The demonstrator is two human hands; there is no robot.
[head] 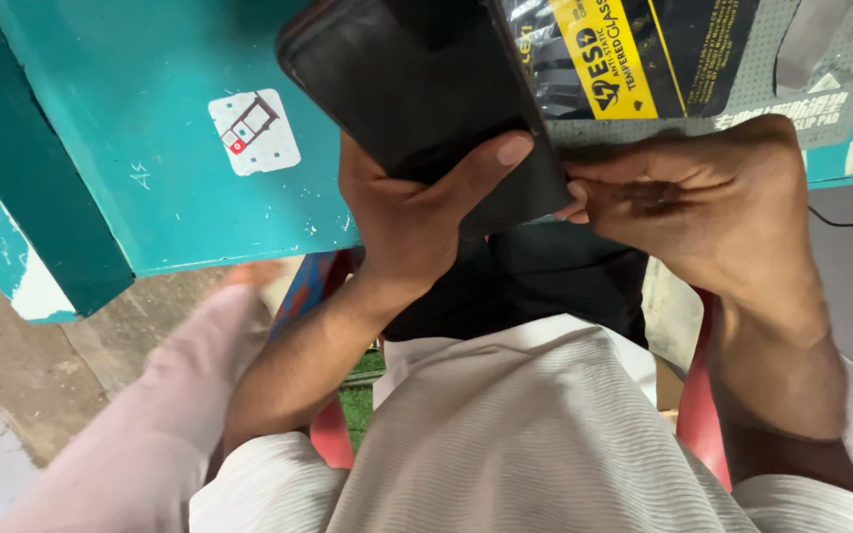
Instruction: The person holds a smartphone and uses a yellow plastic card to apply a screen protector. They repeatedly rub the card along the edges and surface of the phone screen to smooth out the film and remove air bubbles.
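Black phone (417, 89) aslant, upper-left to lower-right, in left hand (407, 212) grip; right hand (703, 202) pinching its corner

From my remote seat the light reads soft and even, daylight-like, with no hard glare. The teal painted tabletop (150, 128) is bright; beneath it the seated lap sinks into shadow. The glossy black slab-shaped phone (417, 89) shows only faint sheen (barely any reflection). The pale pink trouser leg (140, 424) at lower left smears with blur, and the edges bend slightly.
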